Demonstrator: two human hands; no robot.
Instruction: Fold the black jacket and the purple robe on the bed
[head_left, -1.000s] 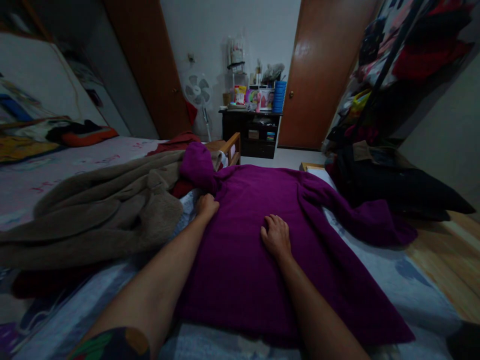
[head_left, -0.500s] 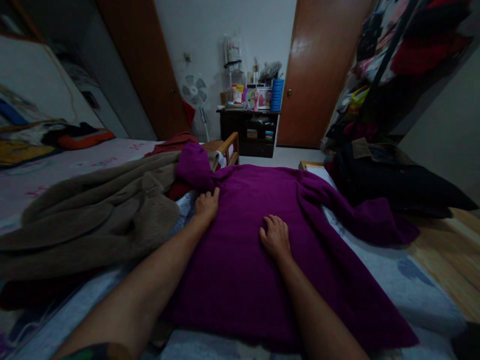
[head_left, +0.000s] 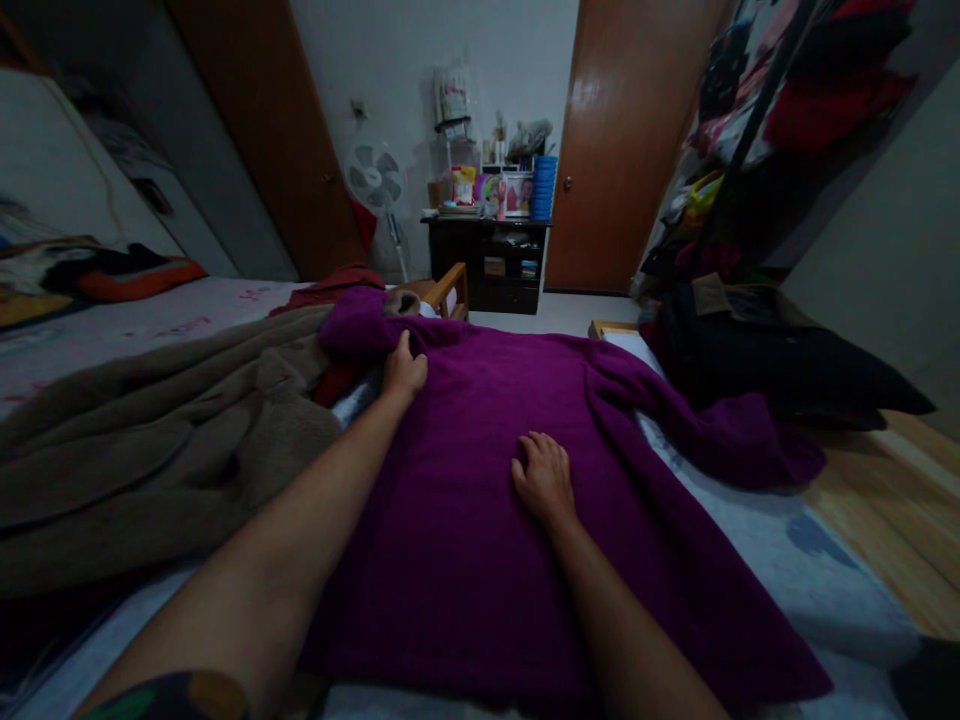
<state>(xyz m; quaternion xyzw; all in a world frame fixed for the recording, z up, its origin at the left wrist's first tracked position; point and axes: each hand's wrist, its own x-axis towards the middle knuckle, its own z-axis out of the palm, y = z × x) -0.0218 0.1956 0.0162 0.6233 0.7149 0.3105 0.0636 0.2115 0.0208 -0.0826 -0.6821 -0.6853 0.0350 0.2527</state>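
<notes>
A purple long-sleeved top [head_left: 480,560] lies spread out on a bed, its hem toward me. My left hand [head_left: 405,372] is at the left armpit of the top, closed on the fabric where the left sleeve [head_left: 352,318] begins; some of its fingers are hidden. That sleeve is bunched and folded toward the left. Flat on the middle of the top rests my right hand [head_left: 544,478], fingers stretched out and holding nothing. The right sleeve [head_left: 750,440] extends out to the right, slightly creased.
A brown fleecy garment [head_left: 172,440] lies left of the top, with a dark red cloth [head_left: 330,285] behind it. Dark folded clothes [head_left: 780,350] are piled at the right. A wooden bed post [head_left: 450,290], a fan [head_left: 375,178] and a dark cabinet [head_left: 487,262] stand beyond.
My left hand has moved up along the top's left edge to the sleeve. The left sleeve has shifted leftward and lies flatter. My right hand stays on the middle of the top.
</notes>
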